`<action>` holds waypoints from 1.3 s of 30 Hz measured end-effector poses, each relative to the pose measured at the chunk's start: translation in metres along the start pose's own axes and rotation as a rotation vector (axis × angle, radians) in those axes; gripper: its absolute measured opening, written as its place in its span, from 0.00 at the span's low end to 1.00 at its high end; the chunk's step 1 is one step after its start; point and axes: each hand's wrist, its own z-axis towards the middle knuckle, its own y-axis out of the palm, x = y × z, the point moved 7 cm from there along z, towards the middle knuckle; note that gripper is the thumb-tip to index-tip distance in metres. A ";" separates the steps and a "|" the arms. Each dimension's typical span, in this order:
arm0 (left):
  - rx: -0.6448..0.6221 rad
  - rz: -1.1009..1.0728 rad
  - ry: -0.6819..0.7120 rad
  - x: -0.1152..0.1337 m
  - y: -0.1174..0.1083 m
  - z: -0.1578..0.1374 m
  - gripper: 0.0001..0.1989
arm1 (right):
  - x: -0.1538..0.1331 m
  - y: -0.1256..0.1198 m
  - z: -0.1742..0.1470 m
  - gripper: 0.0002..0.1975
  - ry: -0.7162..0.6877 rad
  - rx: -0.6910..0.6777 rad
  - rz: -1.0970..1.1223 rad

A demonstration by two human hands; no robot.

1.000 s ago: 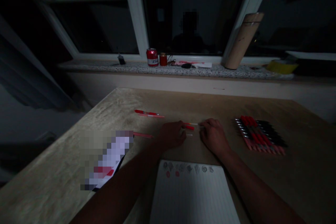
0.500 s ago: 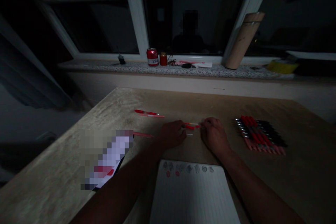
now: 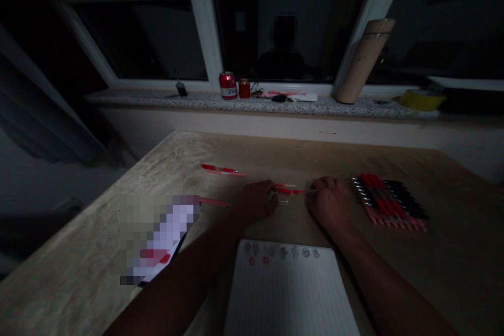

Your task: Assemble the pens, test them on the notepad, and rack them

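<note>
My right hand (image 3: 329, 202) pinches the pale end of a thin pen refill (image 3: 300, 191), whose red end points left. Facing it is a short red pen part (image 3: 284, 190), held at its left end by the closed fingers of my left hand (image 3: 258, 202). Just behind that part lies a thin stick, orange-red and pale (image 3: 289, 185). A small slim silvery piece (image 3: 284, 201) rests on the table on the near side. Below my hands is a lined notebook page (image 3: 291, 294) with grey scribbles and two red ones along its top.
Right of my hands, several red and black pens (image 3: 388, 202) lie in a row. A red pen (image 3: 218, 168) and pinkish pens lie left, beside a blurred-out phone-like object (image 3: 169, 241). The windowsill (image 3: 197, 100) carries a red can (image 3: 228, 85), a jar (image 3: 244, 88) and a wooden-looking flask (image 3: 364, 60).
My right hand has moved a little right, drawing the refill away from the red pen part, so more of the refill shows. My left hand has stayed nearly still.
</note>
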 end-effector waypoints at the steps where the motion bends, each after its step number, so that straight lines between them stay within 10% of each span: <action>1: 0.006 0.003 0.003 -0.001 0.000 0.000 0.09 | 0.001 -0.001 0.000 0.07 0.009 -0.001 -0.001; 20: 0.058 -0.016 -0.011 -0.005 0.000 0.001 0.09 | 0.009 0.014 0.003 0.17 0.097 -0.151 0.148; 39: 0.041 -0.033 -0.039 -0.005 -0.001 0.001 0.09 | -0.019 0.005 0.003 0.10 -0.112 -0.129 0.121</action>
